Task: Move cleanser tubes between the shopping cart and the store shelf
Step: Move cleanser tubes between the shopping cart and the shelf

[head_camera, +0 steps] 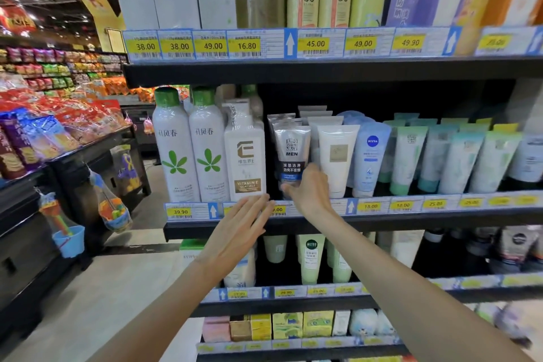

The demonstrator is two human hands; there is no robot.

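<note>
A grey-and-black men's cleanser tube (291,150) stands cap-down at the front of a row on the middle shelf (382,216). My right hand (308,191) grips its lower end, thumb in front and fingers behind. My left hand (244,229) hovers flat with straight fingers in front of the shelf edge, just below a white Vitamin E bottle (245,156), holding nothing. More tubes stand behind the gripped one. No shopping cart is in view.
White tubes (336,159), a blue tube (370,156) and several green tubes (458,159) fill the shelf to the right. Two tall white bottles (191,150) stand at the left. Shelves with boxes and tubes lie above and below. A snack display (44,138) stands across the aisle.
</note>
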